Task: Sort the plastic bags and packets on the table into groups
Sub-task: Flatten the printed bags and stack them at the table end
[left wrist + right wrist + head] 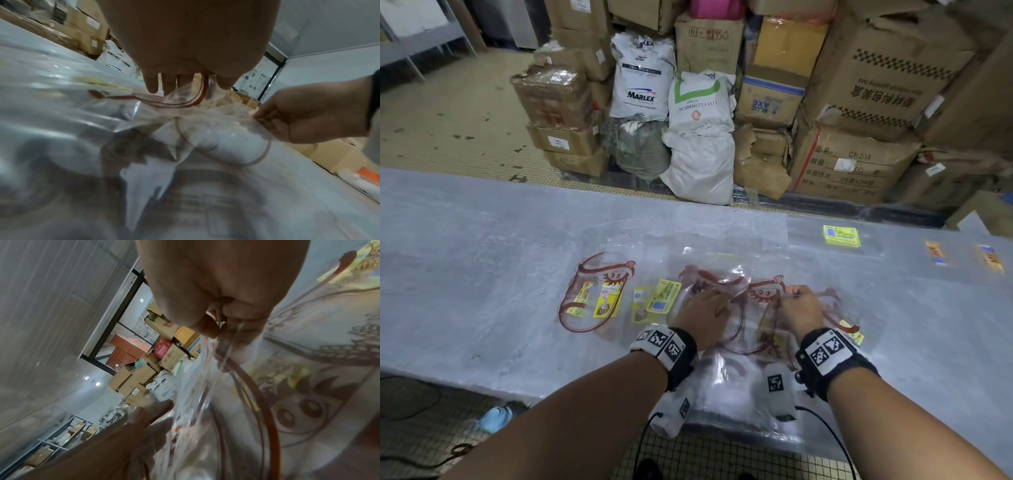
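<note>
A clear plastic bag with a red cartoon print [762, 310] lies on top of a loose pile of similar bags at the near middle of the table. My left hand [722, 298] pinches its left part; in the left wrist view the film rises between the fingers [152, 84] and thumb. At the bag's upper right edge my right hand [792, 294] pinches it too, thumb against curled fingers [236, 324]. The bag [216, 129] is stretched between both hands. What lies under the pile is hidden.
Another printed bag [595, 294] with yellow packets lies to the left, beside loose yellow packets [662, 296]. A clear bag with a yellow label [840, 236] and two small packets [935, 253] lie far right. Cardboard boxes [859, 102] and sacks [698, 137] stand beyond the table [482, 257].
</note>
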Available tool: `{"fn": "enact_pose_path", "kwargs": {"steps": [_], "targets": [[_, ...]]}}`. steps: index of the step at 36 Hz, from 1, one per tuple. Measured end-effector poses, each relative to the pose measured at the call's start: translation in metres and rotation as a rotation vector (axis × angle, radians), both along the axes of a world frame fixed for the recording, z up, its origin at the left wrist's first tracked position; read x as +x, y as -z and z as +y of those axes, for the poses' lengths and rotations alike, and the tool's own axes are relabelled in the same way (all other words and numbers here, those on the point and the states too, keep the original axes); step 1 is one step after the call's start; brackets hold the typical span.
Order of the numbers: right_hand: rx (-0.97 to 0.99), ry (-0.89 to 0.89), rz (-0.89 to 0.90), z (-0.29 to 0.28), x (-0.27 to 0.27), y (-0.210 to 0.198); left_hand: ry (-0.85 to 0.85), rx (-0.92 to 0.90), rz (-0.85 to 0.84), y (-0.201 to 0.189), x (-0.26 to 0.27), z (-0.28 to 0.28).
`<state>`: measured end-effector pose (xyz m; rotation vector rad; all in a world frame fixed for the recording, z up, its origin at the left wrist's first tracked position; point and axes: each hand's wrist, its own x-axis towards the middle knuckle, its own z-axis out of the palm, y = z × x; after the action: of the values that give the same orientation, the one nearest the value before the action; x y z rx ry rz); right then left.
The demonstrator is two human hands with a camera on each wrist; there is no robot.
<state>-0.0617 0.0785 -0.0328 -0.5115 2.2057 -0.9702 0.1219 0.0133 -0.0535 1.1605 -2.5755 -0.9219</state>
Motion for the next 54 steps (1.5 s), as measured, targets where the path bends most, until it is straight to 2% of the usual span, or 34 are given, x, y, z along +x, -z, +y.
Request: {"fn": "enact_pose_path", "kwargs": {"steps": [6,13,17,22,24,29,32,35,41,47,54], "targets": [[-0.056,0.024,-0.041,-0.004,-0.005,0.017,0.099,0.126,-0.015,0.002,-0.021,0.018],[-0.134,0.033,-0.115,0.002,0.005,0.009,0.114,0.214,-0.022,-0.004,-0.035,0.036],[-0.080,-0.076,-0.172,0.006,0.006,0.006,0.134,0.288,0.023,-0.011,-0.039,0.044],[0.002,-0.069,-0.086,0.001,-0.002,0.022,0.045,0.213,-0.009,-0.005,-0.034,0.028],[0.041,-0.075,-0.023,0.003,0.000,0.016,0.000,0.147,-0.029,-0.004,-0.027,0.017],[0.070,-0.082,-0.004,0.006,0.001,0.014,-0.051,-0.008,-0.148,-0.005,-0.005,-0.004],[0.027,-0.061,0.000,0.006,0.000,0.018,-0.124,0.029,-0.158,-0.001,0.003,-0.009],[-0.017,-0.011,-0.068,0.007,0.002,0.017,-0.176,0.088,-0.216,0.001,0.005,-0.008],[-0.118,-0.008,-0.205,0.010,0.006,0.004,-0.115,0.188,-0.277,-0.003,-0.001,-0.004],[-0.096,-0.075,-0.267,0.015,0.008,-0.005,-0.089,0.199,-0.281,-0.009,-0.002,-0.004],[-0.088,-0.087,-0.229,0.013,0.005,-0.002,-0.094,0.190,-0.248,-0.011,0.002,-0.006]]}}
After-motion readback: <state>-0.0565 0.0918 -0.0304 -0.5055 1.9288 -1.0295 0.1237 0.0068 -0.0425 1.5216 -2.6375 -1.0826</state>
